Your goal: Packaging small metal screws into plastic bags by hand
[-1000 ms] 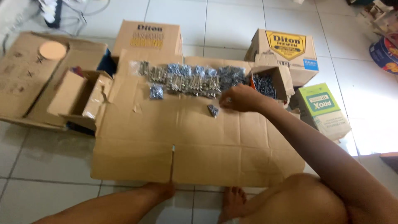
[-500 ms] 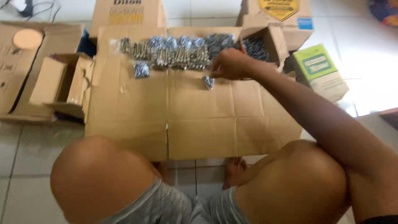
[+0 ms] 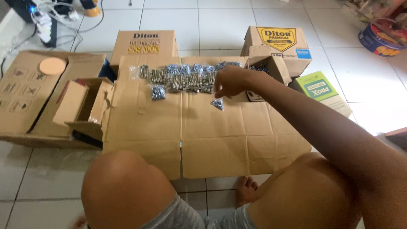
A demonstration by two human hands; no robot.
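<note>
A flattened cardboard sheet (image 3: 237, 140) lies on the tiled floor in front of my knees. Along its far edge runs a row of several small clear packets of metal screws (image 3: 180, 76). My right hand (image 3: 232, 81) reaches out to the right end of that row, fingers curled downward. One loose screw packet (image 3: 217, 104) lies just below my fingertips, and I cannot tell whether they touch it. Another loose packet (image 3: 158, 92) sits below the row on the left. My left hand is out of view.
An open small carton (image 3: 271, 68) holding more screw packets stands right of my hand. Two closed brown cartons (image 3: 144, 44) (image 3: 280, 40) stand behind the sheet, and a green box (image 3: 324, 91) at the right. Open cardboard boxes (image 3: 80, 106) lie at the left. Cables and a power strip (image 3: 40, 21) are far left.
My right hand stays at the right end of the packet row, shifting slightly left over it. My knees have come up into the bottom of the view.
</note>
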